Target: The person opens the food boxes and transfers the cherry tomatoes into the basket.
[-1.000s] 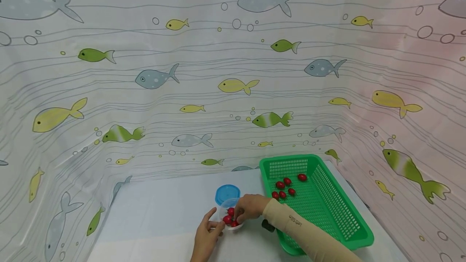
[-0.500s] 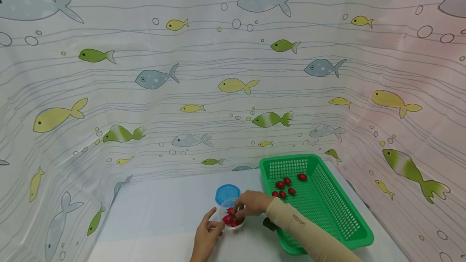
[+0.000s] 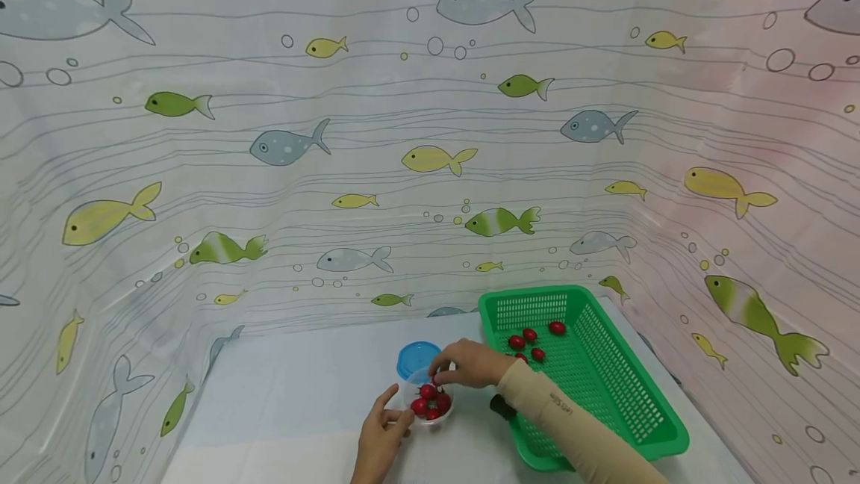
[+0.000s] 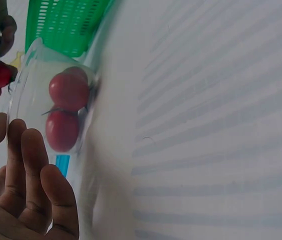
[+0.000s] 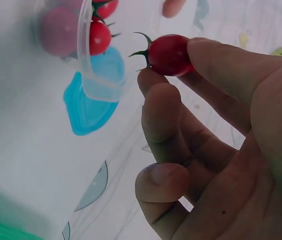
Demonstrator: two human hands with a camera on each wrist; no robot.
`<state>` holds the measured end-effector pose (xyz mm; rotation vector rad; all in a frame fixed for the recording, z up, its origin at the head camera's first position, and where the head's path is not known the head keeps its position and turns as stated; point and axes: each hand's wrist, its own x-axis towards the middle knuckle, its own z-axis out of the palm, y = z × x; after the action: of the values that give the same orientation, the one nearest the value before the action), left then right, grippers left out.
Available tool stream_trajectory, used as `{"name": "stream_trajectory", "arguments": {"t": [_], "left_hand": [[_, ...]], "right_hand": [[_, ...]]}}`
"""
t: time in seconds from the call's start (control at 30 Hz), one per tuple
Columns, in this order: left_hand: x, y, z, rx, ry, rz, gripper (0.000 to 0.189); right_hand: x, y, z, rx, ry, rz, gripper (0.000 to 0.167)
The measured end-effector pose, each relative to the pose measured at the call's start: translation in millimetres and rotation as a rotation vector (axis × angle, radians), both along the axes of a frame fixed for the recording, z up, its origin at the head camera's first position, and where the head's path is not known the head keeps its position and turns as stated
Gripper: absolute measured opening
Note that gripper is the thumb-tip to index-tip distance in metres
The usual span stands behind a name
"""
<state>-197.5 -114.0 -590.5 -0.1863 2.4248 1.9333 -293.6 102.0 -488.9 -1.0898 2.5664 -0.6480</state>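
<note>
A small clear plastic tub (image 4: 37, 90) holds several red cherry tomatoes (image 3: 428, 392) with green stems. My left hand (image 3: 385, 435) grips the tub's near left rim, thumb on one side and fingertips (image 4: 33, 142) against the wall on the other. Above the tub's far right rim is my right hand (image 3: 466, 363). Between its thumb and index finger it pinches one cherry tomato (image 5: 170, 55), green stem pointing away from the palm. A blue lid (image 3: 418, 358) lies on the table just behind the tub.
To the right stands a green slotted basket (image 3: 605, 409) with several more cherry tomatoes (image 3: 516, 342) near its back left corner. A white cloth (image 3: 289, 394) covers the table. Curtains (image 3: 376, 170) printed with fish hang behind and at both sides.
My right hand has risen out of the tub and moved slightly back and right, with a cherry tomato in its fingers. The left hand and the tub have stayed in place.
</note>
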Motion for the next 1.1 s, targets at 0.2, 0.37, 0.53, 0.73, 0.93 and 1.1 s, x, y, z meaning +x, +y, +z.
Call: {"name": "stream_trajectory", "arguments": {"t": [0.2, 0.37, 0.53, 0.73, 0.93, 1.1], "left_hand": [[0.0, 1.4, 0.1, -0.011, -0.008, 0.015, 0.066], [-0.8, 2.4, 0.5, -0.019, -0.008, 0.019, 0.067], [-1.2, 2.8, -0.3, -0.021, 0.000, 0.016, 0.067], [-1.8, 3.2, -1.4, -0.022, -0.007, 0.019, 0.067], [-3.2, 3.8, -2.3, -0.019, -0.022, 0.024, 0.067], [-3.3, 4.2, -2.2, -0.022, -0.030, 0.023, 0.066]], "right_hand": [[-4.4, 9, 5.6, -0.092, 0.034, -0.003, 0.020], [-5.3, 18, 14.4, -0.152, 0.043, -0.044, 0.020], [-7.1, 25, 19.4, -0.203, 0.034, -0.116, 0.021], [-9.5, 38, 21.8, -0.271, 0.130, -0.130, 0.022], [-9.3, 52, 20.4, -0.291, 0.185, -0.171, 0.024], [-9.6, 63, 14.2, -0.327, 0.207, -0.248, 0.026]]}}
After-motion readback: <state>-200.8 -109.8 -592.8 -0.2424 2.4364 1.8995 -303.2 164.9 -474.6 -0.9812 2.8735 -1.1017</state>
